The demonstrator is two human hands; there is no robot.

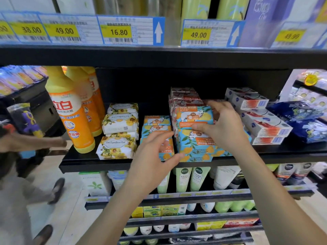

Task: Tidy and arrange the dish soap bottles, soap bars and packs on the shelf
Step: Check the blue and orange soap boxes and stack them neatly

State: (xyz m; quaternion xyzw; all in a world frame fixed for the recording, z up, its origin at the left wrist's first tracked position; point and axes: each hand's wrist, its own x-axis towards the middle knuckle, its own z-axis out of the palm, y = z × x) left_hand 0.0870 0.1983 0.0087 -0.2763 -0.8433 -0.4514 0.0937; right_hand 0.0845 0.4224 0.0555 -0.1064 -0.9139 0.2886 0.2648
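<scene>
A person's right hand (224,124) is gripping a blue-and-yellow goat soap pack (192,117). The fingers are curling over its top edge and the thumb is pressing at its lower edge. The held pack is sitting on another matching pack (196,147) directly beneath the grip, at the front of a black shelf (99,166). Just behind the grip, red goat soap packs (184,97) are standing in a stack.

To the left of the grip, the left hand (154,152) is hovering with fingers loosely spread, holding nothing, over a lower pile of blue goat soap packs (155,123) (whether it is touching them, I cannot tell). Further left of that hand, white floral soap bars (117,147) are lying stacked. Beyond them, orange dish soap bottles (70,112) are standing upright.

To the right of the grip, white boxed soaps (263,123) are lying piled, with dark blue bags (304,121) past them. Above the grip, yellow price labels (116,31) are lining the next shelf edge.
</scene>
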